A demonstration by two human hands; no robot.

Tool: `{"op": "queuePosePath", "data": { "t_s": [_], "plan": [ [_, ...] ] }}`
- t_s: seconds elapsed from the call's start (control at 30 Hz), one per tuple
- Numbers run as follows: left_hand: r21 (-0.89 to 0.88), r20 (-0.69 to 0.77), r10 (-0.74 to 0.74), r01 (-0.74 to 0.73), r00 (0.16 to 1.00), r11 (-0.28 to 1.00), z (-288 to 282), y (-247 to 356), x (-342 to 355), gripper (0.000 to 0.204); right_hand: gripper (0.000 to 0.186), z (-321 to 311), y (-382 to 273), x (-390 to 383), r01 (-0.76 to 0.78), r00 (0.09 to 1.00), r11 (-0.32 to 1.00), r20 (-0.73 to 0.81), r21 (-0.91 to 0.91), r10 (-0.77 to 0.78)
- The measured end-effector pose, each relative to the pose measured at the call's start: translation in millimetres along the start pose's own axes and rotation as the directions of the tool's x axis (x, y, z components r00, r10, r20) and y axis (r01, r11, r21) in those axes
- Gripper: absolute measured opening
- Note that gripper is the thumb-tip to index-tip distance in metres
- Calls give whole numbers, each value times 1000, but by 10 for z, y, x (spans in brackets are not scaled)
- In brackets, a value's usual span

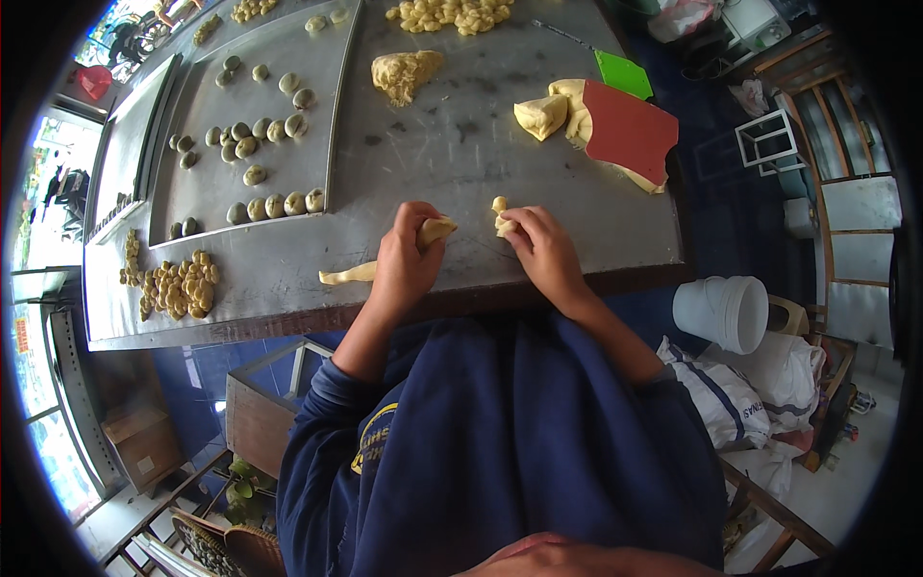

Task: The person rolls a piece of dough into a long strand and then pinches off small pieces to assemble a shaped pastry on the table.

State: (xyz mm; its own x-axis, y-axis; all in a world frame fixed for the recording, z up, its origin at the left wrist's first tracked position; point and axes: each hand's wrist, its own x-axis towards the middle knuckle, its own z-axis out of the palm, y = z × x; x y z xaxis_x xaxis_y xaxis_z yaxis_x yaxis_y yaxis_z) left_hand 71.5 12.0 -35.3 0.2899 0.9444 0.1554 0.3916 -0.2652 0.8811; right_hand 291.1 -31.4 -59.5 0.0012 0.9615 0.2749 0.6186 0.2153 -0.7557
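Observation:
Near the front edge of the metal table [433, 159], my left hand [404, 258] is closed around a pale yellow dough rope [348, 274]. One end trails left along the tabletop, and a thick torn end sticks out beside the thumb. To the right, my right hand [546, 248] pinches small dough pieces [500, 205] between thumb and fingertips, apart from the rope. Farther right, a red sheet-like scraper [630, 135] lies over a large slab of dough, with a cut dough chunk [541, 117] beside it. A rough dough lump [404, 75] sits farther back.
At left, a shallow metal tray [332, 144] holds several greenish-brown balls [274, 206]. Small dough pieces [183, 285] are heaped at the front left, and another dough pile [450, 15] lies at the back. A green scraper [623, 73] rests at the right edge. A white bucket [721, 313] stands below.

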Motion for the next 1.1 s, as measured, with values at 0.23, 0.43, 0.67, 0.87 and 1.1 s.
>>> {"op": "queuePosePath", "data": {
  "t_s": [0.23,0.43,0.67,0.87,1.1],
  "plan": [
    [-14,328,-87,97,941,995,-35,-18,-11,38,38,14,-284,70,183,983,982,-6,-49,-183],
    [-284,347,-144,250,927,926,-54,235,2,16,27,66,-312,91,311,948,949,57,59,-314],
    [6,64,32,-33,997,999,77,27,-19,12,12,-22,-260,39,-531,848,391,466,752,255],
    [20,-162,-9,13,987,1000,32,-144,-28,23,15,-149,20,41,-102,995,783,47,613,93],
    [101,84,-47,38,995,994,-37,-26,-44,28,32,14,-17,-114,26,999,998,46,-54,-23]
  ]
}}
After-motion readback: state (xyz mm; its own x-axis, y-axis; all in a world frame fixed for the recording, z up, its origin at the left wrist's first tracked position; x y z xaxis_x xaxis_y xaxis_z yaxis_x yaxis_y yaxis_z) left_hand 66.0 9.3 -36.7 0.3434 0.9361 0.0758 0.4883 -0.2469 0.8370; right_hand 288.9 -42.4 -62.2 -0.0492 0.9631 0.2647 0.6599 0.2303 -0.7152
